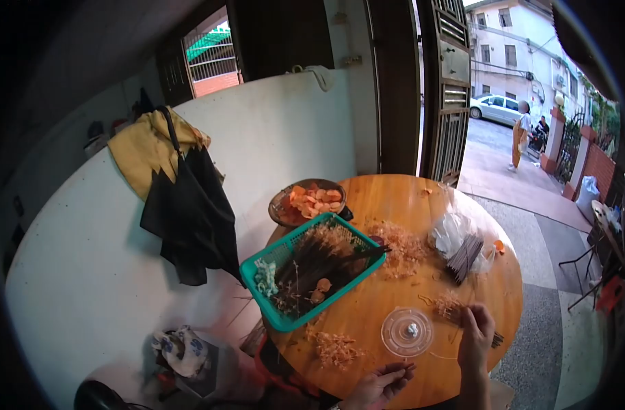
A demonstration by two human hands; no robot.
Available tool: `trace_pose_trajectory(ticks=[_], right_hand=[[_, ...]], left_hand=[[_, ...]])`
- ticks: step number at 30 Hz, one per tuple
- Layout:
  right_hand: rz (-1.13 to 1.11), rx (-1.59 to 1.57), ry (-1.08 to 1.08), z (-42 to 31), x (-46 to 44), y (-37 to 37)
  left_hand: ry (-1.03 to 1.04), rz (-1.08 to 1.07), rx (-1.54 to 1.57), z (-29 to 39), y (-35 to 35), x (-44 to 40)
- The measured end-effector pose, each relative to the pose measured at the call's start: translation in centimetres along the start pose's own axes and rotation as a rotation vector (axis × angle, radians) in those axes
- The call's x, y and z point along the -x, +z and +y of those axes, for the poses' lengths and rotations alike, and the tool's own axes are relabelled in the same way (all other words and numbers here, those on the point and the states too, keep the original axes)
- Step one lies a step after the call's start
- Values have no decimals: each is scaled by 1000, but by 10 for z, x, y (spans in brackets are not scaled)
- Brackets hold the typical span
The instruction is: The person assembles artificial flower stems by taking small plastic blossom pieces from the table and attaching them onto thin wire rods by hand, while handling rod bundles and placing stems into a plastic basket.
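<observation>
My left hand [379, 387] is at the table's near edge, thumb and fingers pinched together; whatever they hold is too small to make out. Farther right, my right hand [475, 329] is raised with its fingers pinched, and what is in them is unclear. A bunch of dried flowers [445, 303] shows at its fingertips, and dark stems [497, 339] stick out on its other side. Between the hands a round clear plastic lid [407, 333] lies with a small white lump [413, 329] on it. A thin pale strand [444, 357] curves near the lid.
A green plastic basket [285, 322] holds dried stems and flowers. Behind it stands a bowl [280, 213] of orange petals. Loose dried flowers [400, 249], another clump [336, 350], a stick bundle [466, 258] and a plastic bag [452, 231] lie on the round wooden table [367, 188].
</observation>
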State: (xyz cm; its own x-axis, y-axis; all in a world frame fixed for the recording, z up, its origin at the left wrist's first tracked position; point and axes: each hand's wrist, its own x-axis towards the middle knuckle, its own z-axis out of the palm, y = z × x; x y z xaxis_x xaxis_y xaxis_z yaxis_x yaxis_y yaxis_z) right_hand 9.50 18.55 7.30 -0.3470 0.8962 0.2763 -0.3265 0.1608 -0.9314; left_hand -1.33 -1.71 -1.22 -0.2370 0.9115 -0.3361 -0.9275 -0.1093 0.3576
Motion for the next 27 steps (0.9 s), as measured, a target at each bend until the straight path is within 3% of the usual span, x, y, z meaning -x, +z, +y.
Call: trace_pose_trajectory(ticks=[5, 12, 15, 27], right_hand=[[148, -410, 176, 18, 39, -53], [202, -273, 318, -8, 78, -73], [122, -365, 379, -5, 79, -80], [189, -513, 438, 11, 79, -77]], left_hand=[[15, -13, -34, -16, -19, -10], [21, -15, -128, -23, -30, -21], [82, 18, -124, -28, -34, -31], [137, -80, -244, -9, -20, -26]])
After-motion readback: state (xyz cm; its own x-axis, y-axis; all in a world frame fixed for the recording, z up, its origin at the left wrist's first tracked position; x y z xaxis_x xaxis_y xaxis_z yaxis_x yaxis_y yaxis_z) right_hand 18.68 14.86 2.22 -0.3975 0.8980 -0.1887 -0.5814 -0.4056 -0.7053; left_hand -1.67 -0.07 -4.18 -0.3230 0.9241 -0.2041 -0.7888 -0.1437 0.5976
